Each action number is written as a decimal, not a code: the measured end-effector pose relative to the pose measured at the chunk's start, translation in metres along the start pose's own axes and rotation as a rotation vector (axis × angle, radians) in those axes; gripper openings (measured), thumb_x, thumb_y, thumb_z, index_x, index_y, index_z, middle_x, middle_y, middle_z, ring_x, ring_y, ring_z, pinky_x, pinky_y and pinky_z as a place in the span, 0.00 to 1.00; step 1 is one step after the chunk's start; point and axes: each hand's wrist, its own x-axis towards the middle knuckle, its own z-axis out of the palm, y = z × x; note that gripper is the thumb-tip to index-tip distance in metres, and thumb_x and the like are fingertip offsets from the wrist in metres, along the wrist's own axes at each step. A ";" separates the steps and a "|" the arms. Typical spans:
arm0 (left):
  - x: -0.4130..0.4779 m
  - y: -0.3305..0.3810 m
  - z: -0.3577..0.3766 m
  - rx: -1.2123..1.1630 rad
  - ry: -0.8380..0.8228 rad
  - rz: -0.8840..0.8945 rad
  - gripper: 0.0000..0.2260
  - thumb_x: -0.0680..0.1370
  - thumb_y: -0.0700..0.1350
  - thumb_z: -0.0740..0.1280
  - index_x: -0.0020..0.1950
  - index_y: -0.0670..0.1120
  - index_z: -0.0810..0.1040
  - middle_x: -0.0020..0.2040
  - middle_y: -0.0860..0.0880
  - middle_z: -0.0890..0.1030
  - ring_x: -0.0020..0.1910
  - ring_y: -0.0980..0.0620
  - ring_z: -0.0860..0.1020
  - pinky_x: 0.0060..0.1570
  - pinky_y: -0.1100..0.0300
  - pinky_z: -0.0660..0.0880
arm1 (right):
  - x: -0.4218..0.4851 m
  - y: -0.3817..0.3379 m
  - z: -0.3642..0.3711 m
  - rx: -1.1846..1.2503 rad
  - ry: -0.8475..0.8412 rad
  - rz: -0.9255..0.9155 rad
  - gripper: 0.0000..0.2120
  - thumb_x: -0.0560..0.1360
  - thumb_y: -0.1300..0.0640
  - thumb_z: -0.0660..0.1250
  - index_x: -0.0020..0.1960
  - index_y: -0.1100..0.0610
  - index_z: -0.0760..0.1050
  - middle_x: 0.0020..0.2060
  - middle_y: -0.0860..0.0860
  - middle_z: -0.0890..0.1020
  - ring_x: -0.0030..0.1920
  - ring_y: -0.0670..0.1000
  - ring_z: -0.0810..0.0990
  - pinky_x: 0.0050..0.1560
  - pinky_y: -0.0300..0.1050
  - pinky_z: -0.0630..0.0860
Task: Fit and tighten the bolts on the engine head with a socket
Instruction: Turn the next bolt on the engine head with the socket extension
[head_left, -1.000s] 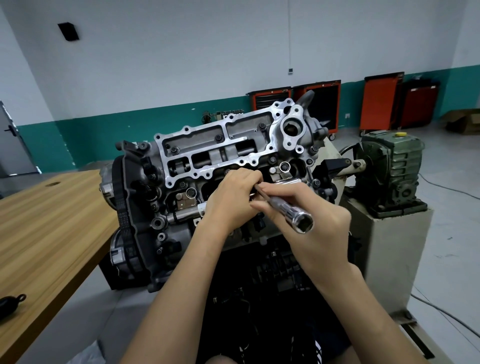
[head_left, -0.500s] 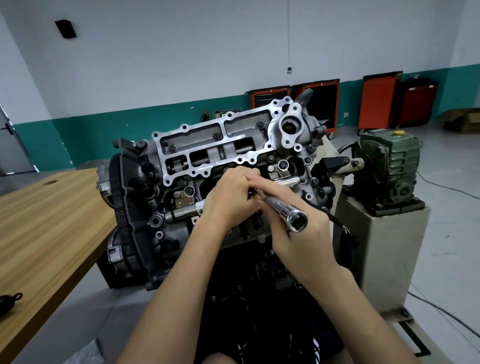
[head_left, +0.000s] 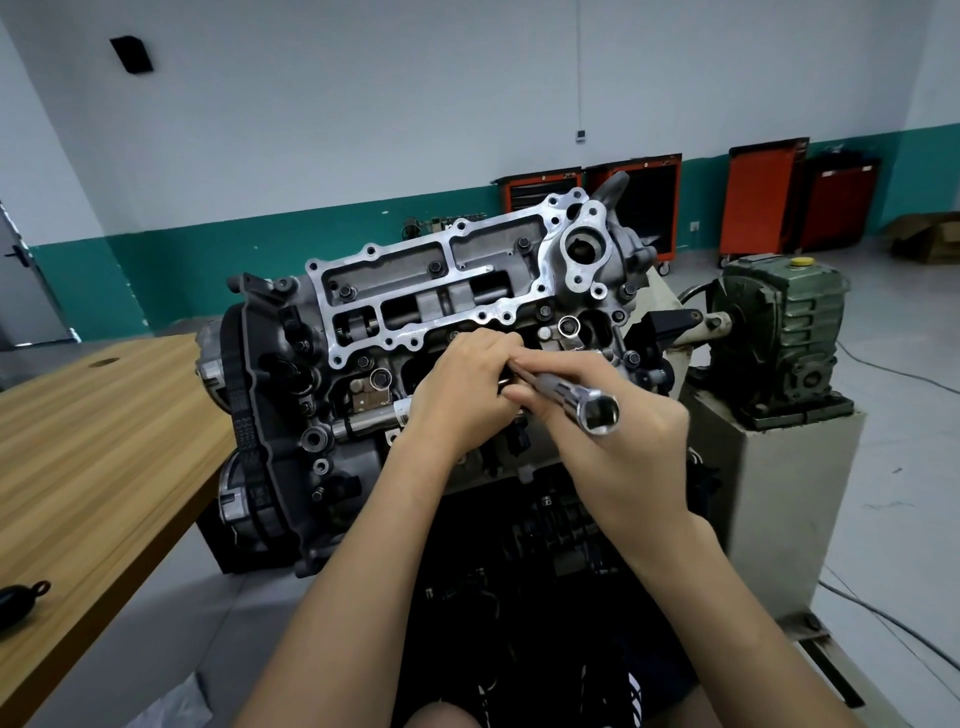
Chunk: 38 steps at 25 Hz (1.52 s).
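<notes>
**Inspector:** Left of the frame?

**Assistant:** A wooden table (head_left: 104, 441). A small black object (head_left: 21, 597) lies at its near edge, cut off by the frame and not identifiable.

**Inspector:** Centre?

**Assistant:** The engine head (head_left: 441, 291), tilted toward the camera, stands between the table and a pale pedestal (head_left: 779, 493). Several bolts (head_left: 435, 267) sit in its upper cover.

**Inspector:** State of the hands?

**Assistant:** The left hand (head_left: 462, 395) rests on the middle of the head, knuckles up and fingers curled down. What they pinch is hidden, so I cannot tell. Just right of it is the socket (head_left: 597, 410), long and chrome, with its open end facing the camera. Its far end runs under the left fingers, and whether it sits on a bolt is not visible. The right hand (head_left: 634, 447) pinches the socket between thumb and fingers, its fingertips touching the left hand.

**Inspector:** Right of the frame?

**Assistant:** A green gearbox (head_left: 779, 332) sits on the pedestal beside the head. Orange tool carts (head_left: 763, 192) line the back wall at upper right. A cardboard box (head_left: 930, 236) is on the floor at the far right edge.
</notes>
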 end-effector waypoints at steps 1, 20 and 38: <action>0.000 -0.001 0.000 0.008 -0.007 0.008 0.04 0.73 0.44 0.63 0.44 0.44 0.72 0.43 0.52 0.73 0.45 0.53 0.67 0.39 0.64 0.57 | -0.001 0.000 -0.001 0.003 0.025 0.014 0.11 0.69 0.65 0.77 0.51 0.64 0.82 0.39 0.56 0.84 0.35 0.56 0.82 0.36 0.46 0.77; 0.000 0.000 0.002 -0.015 -0.005 0.004 0.06 0.72 0.41 0.63 0.41 0.49 0.67 0.42 0.54 0.72 0.45 0.53 0.67 0.40 0.66 0.57 | 0.002 0.001 -0.001 0.048 0.054 0.077 0.10 0.71 0.61 0.74 0.50 0.65 0.81 0.40 0.54 0.85 0.39 0.52 0.83 0.39 0.45 0.78; 0.001 -0.003 0.004 0.000 0.013 0.029 0.07 0.72 0.43 0.65 0.40 0.49 0.67 0.41 0.54 0.71 0.45 0.52 0.69 0.41 0.66 0.58 | 0.002 0.000 -0.003 0.090 0.070 0.033 0.09 0.72 0.62 0.74 0.50 0.64 0.81 0.43 0.52 0.85 0.42 0.50 0.83 0.43 0.41 0.79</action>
